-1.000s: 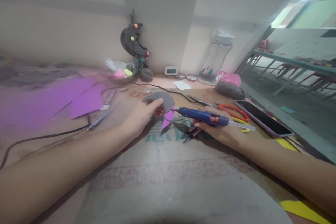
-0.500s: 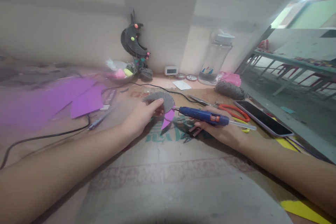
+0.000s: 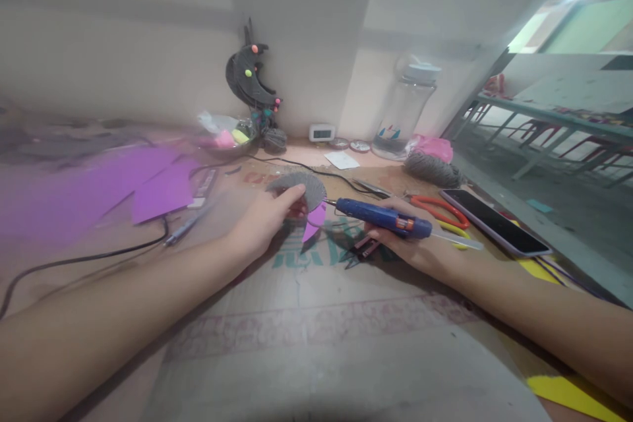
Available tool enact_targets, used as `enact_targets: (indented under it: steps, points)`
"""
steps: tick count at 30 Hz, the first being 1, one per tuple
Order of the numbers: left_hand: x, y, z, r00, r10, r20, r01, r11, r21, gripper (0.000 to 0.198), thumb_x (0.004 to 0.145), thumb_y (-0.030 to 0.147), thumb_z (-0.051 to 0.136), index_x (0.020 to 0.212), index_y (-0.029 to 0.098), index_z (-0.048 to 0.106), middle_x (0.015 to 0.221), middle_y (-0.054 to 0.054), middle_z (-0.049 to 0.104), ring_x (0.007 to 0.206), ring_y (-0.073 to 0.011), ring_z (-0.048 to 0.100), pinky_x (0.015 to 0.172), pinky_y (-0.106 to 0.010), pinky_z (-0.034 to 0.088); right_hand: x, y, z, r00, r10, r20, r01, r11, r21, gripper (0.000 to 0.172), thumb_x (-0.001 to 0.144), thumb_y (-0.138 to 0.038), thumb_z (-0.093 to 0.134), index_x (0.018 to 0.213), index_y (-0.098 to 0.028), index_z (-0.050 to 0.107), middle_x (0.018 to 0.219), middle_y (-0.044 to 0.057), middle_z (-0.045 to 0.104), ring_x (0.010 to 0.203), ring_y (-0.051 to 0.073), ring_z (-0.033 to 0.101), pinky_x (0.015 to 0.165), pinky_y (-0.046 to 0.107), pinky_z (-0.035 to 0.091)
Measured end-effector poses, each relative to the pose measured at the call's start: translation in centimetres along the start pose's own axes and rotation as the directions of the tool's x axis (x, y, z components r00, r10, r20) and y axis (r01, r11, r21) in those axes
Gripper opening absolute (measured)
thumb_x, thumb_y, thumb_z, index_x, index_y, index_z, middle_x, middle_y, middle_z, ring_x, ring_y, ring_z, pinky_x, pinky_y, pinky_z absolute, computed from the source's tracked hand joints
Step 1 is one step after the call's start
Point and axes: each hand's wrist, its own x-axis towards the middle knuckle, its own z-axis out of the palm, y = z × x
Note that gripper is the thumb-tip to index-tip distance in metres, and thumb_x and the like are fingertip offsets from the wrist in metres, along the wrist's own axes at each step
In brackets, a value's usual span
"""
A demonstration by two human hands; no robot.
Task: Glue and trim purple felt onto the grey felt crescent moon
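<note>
My left hand [image 3: 264, 221] is closed on a round grey yarn-wound piece [image 3: 304, 186] with a purple foam tip [image 3: 316, 219] at its lower edge, held just above the table. My right hand [image 3: 415, 244] grips a blue glue gun [image 3: 383, 217] lying nearly level, its nozzle pointing left and close to the grey piece. A clear glue stick [image 3: 462, 242] pokes out of the gun's back. Small black thread snips [image 3: 363, 252] lie on the table under the gun.
Orange-handled scissors [image 3: 438, 209] and a phone [image 3: 494, 222] lie right of the gun. Grey yarn [image 3: 432, 170], a water bottle [image 3: 408, 109] and a black crescent ornament [image 3: 250, 76] stand by the wall. Purple foam sheets [image 3: 148, 188] and a black cable [image 3: 93, 257] are at left.
The glue gun has shifted slightly right and down, its nozzle drawing a little away from the grey piece. My left hand has barely moved.
</note>
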Motion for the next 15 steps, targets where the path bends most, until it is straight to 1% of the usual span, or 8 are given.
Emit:
enact_targets:
  steps: [2,4,7,12,15]
  points:
    - [-0.03,0.06,0.04,1.0,0.0,-0.01,0.001,1.0,0.014,0.021,0.081,0.035,0.064,0.067,0.019,0.062,0.071,-0.001,0.063,0.069,-0.0157,0.06,0.069,-0.027,0.048,0.04,0.04,-0.14,1.0,-0.003,-0.027,0.002,1.0,-0.018,0.028,0.083,-0.043,0.067,0.104,-0.027,0.059,0.083,0.002,0.073,0.072,0.025,0.073,0.064,0.04,0.06]
    - [-0.05,0.06,0.07,1.0,-0.003,-0.018,0.003,1.0,0.017,0.021,0.08,0.035,0.064,0.067,0.019,0.062,0.071,-0.001,0.063,0.068,-0.016,0.06,0.07,-0.028,0.047,0.12,0.03,-0.33,0.998,-0.032,-0.054,0.028,0.997,-0.074,0.026,0.082,-0.042,0.068,0.102,-0.027,0.059,0.082,0.002,0.073,0.073,0.026,0.072,0.064,0.041,0.059]
    - [-0.03,-0.04,0.06,1.0,-0.004,-0.02,0.004,1.0,-0.001,0.019,0.08,0.034,0.065,0.069,0.019,0.064,0.071,-0.001,0.063,0.068,-0.0159,0.06,0.069,-0.027,0.047,0.24,-0.18,-0.52,0.996,-0.066,-0.057,0.06,0.993,-0.099,0.023,0.082,-0.043,0.066,0.098,-0.028,0.06,0.082,0.003,0.072,0.075,0.026,0.072,0.062,0.04,0.059]
    - [0.07,-0.11,0.07,1.0,-0.002,-0.019,0.001,1.0,-0.013,0.018,0.079,0.034,0.065,0.069,0.019,0.065,0.072,-0.001,0.064,0.069,-0.0165,0.06,0.069,-0.028,0.047,0.31,-0.47,-0.39,0.998,-0.041,-0.046,0.037,0.994,-0.098,0.019,0.082,-0.043,0.066,0.094,-0.028,0.061,0.078,0.002,0.072,0.071,0.025,0.071,0.061,0.039,0.058]
    - [0.11,-0.09,0.1,1.0,-0.005,-0.022,0.005,1.0,-0.02,0.019,0.079,0.033,0.066,0.067,0.018,0.065,0.07,-0.002,0.063,0.068,-0.0163,0.059,0.069,-0.028,0.047,0.27,-0.36,-0.27,0.995,-0.046,-0.088,0.036,0.993,-0.116,0.023,0.081,-0.047,0.066,0.092,-0.027,0.063,0.075,0.003,0.072,0.068,0.025,0.071,0.059,0.038,0.057]
